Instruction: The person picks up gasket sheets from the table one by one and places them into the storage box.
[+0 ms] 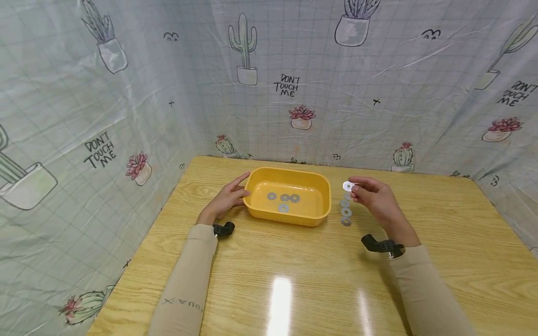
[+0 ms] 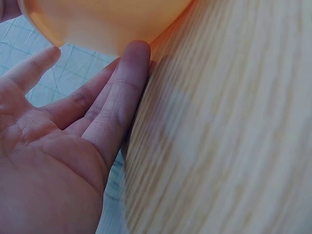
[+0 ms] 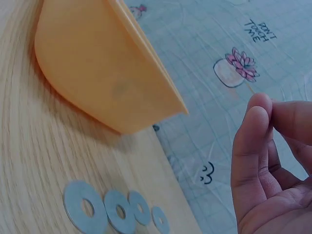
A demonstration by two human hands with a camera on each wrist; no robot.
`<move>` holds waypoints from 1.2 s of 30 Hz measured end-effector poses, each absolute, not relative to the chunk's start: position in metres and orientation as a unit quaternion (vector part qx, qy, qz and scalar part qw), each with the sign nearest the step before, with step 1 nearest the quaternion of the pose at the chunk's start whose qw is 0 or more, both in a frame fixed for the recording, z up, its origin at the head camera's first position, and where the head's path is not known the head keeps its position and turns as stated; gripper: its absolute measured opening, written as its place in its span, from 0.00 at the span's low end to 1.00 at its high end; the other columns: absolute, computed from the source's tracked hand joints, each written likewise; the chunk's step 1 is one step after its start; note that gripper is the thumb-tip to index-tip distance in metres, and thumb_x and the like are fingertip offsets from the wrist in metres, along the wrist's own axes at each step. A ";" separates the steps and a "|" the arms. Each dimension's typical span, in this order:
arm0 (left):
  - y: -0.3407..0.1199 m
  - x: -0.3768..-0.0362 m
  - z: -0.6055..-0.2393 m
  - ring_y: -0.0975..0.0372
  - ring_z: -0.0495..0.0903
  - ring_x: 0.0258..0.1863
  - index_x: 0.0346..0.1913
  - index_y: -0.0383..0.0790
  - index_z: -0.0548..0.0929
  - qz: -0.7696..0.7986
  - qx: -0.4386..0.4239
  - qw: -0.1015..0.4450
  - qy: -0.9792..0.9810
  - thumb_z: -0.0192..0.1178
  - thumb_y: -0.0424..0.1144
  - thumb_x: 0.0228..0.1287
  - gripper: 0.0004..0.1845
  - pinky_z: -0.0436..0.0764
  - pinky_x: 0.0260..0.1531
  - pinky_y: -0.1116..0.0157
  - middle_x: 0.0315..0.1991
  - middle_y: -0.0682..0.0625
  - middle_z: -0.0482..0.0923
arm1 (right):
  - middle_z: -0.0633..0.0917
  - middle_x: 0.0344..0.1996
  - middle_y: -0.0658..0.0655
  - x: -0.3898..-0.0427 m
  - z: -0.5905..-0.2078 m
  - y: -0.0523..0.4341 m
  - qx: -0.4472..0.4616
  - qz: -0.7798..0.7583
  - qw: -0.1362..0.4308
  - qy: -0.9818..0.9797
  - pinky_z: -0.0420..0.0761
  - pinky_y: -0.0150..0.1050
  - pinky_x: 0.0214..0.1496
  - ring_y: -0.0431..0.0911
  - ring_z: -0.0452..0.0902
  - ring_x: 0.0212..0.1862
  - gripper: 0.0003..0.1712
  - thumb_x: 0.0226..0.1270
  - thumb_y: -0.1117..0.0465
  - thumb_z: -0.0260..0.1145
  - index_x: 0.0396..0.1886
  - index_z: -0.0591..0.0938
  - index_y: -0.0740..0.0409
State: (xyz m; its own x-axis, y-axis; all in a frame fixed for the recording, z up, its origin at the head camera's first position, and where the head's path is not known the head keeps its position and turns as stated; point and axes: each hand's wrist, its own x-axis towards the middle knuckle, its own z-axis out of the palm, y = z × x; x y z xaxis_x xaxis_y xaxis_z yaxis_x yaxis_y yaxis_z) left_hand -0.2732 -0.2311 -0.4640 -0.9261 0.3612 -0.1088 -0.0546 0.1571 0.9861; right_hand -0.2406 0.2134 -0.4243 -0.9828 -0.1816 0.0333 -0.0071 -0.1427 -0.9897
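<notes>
Left hand [image 1: 227, 198]: we see straight fingers [image 2: 127, 92] resting against the yellow tub [image 1: 288, 196].
Right hand [image 1: 374, 196]: raised above the counter [image 1: 294, 280], fingers [image 3: 251, 141] pinching one washer [image 1: 348, 186].

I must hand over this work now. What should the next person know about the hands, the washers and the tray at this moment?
Left hand: fingers straight, resting against the left end of the yellow tray.
Right hand: pinches one washer in the air, right of the tray.
Done: four washers in tray.
Left: the pinched washer and the row of washers on table beside the tray; the right wrist view shows four.
</notes>
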 end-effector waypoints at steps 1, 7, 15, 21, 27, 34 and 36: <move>-0.231 -0.273 -0.464 0.40 0.73 0.69 0.83 0.59 0.54 0.641 0.104 0.163 0.743 0.55 0.36 0.78 0.37 0.83 0.62 0.52 0.74 0.34 0.65 | 0.87 0.38 0.47 -0.240 -0.424 0.212 -0.074 -0.753 0.061 0.651 0.87 0.27 0.43 0.37 0.84 0.37 0.19 0.74 0.66 0.64 0.61 0.80 0.67; -0.232 -0.273 -0.466 0.40 0.73 0.68 0.83 0.56 0.53 0.641 0.105 0.163 0.742 0.54 0.36 0.79 0.37 0.85 0.59 0.57 0.74 0.35 0.65 | 0.86 0.38 0.46 -0.240 -0.426 0.200 -0.068 -0.734 0.078 0.671 0.87 0.27 0.43 0.36 0.83 0.37 0.24 0.75 0.64 0.64 0.65 0.76 0.71; -0.232 -0.274 -0.467 0.41 0.73 0.68 0.83 0.60 0.55 0.642 0.102 0.163 0.742 0.54 0.37 0.79 0.36 0.85 0.58 0.58 0.74 0.36 0.65 | 0.84 0.37 0.47 -0.239 -0.428 0.189 -0.055 -0.721 0.085 0.686 0.87 0.27 0.42 0.36 0.82 0.36 0.23 0.76 0.64 0.63 0.66 0.75 0.72; -0.231 -0.275 -0.467 0.41 0.74 0.68 0.82 0.61 0.55 0.642 0.101 0.164 0.742 0.54 0.37 0.78 0.36 0.85 0.59 0.57 0.73 0.35 0.65 | 0.83 0.38 0.48 -0.239 -0.429 0.183 -0.054 -0.708 0.099 0.697 0.87 0.30 0.44 0.37 0.81 0.37 0.26 0.77 0.64 0.62 0.68 0.73 0.73; -0.231 -0.275 -0.468 0.42 0.75 0.67 0.83 0.60 0.54 0.640 0.100 0.160 0.745 0.55 0.38 0.78 0.37 0.86 0.58 0.59 0.72 0.35 0.67 | 0.83 0.38 0.47 -0.239 -0.432 0.177 -0.057 -0.693 0.109 0.711 0.87 0.30 0.45 0.37 0.81 0.38 0.25 0.78 0.64 0.61 0.69 0.73 0.72; -0.232 -0.275 -0.468 0.44 0.76 0.66 0.82 0.60 0.55 0.636 0.094 0.159 0.749 0.55 0.38 0.78 0.36 0.85 0.58 0.58 0.68 0.35 0.70 | 0.83 0.38 0.48 -0.239 -0.433 0.167 -0.066 -0.695 0.113 0.707 0.87 0.30 0.45 0.37 0.81 0.38 0.25 0.78 0.63 0.61 0.69 0.74 0.72; -0.232 -0.275 -0.468 0.43 0.76 0.66 0.83 0.60 0.55 0.635 0.097 0.159 0.750 0.54 0.38 0.79 0.36 0.85 0.58 0.58 0.69 0.34 0.70 | 0.83 0.38 0.48 -0.239 -0.432 0.164 -0.071 -0.697 0.112 0.704 0.87 0.29 0.45 0.38 0.81 0.38 0.25 0.78 0.63 0.61 0.68 0.74 0.72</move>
